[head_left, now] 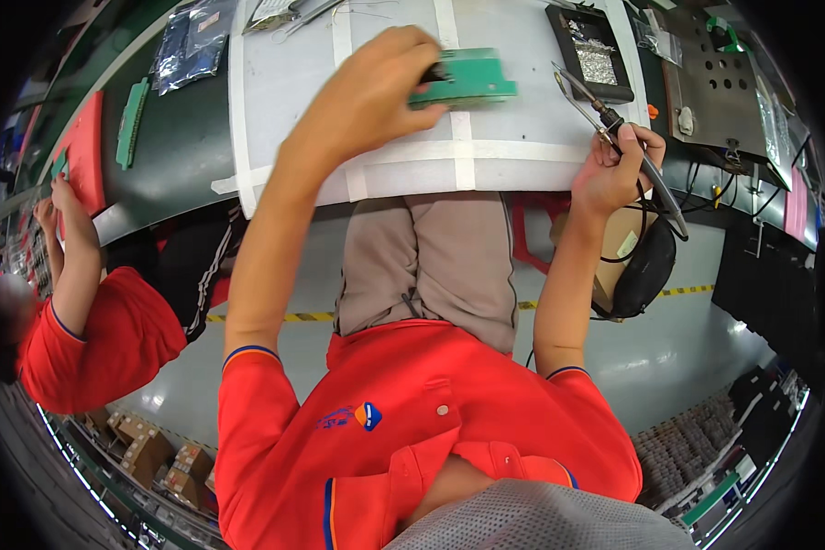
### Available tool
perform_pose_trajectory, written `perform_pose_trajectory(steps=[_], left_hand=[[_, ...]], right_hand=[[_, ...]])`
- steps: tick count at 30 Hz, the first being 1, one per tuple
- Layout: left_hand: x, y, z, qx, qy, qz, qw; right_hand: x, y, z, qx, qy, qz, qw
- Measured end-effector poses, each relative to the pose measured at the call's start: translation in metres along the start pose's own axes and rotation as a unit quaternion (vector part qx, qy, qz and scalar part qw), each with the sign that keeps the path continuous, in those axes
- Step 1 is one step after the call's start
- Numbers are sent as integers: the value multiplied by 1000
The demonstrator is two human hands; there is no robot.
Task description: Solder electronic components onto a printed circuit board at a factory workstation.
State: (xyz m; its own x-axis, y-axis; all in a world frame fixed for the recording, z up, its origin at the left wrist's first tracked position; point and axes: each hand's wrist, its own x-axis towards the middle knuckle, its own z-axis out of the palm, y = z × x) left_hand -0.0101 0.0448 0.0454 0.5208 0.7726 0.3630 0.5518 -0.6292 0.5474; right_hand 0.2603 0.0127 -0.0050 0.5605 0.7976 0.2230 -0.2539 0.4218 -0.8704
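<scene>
My left hand (376, 96) is closed at the left end of a green circuit board (475, 77), over the white work surface (403, 170). The board looks slightly smeared by motion, and a dark part shows near my fingers. Off to the right, my right hand (619, 170) grips a soldering iron (646, 165) with a dark handle. A second thin metal prong lies alongside its tip, and both point up and left, away from the board. From the handle a black cable loops down.
A black tray (591, 55) of small metal parts sits at the far right. Beyond it stands a perforated metal box (720, 82). Silvery bags (192, 41) and another green board (132, 124) lie on the left. A co-worker in a red shirt (101, 339) works at the left beside a red mat (84, 156).
</scene>
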Motion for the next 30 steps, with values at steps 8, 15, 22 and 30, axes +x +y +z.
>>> perform_pose_trajectory(steps=[8, 15, 22, 30], left_hand=[[27, 17, 9, 129, -54, 29, 990], [-28, 39, -9, -162, -13, -293, 942], [-47, 33, 33, -350, 79, -277, 891], [-50, 30, 40, -268, 85, -225, 933]], right_hand=[[-1, -2, 2, 9, -5, -9, 1000], [-17, -8, 15, -135, -148, -65, 978], [-55, 3, 80, -67, -312, 48, 946], [-59, 14, 70, -70, -296, 73, 950]])
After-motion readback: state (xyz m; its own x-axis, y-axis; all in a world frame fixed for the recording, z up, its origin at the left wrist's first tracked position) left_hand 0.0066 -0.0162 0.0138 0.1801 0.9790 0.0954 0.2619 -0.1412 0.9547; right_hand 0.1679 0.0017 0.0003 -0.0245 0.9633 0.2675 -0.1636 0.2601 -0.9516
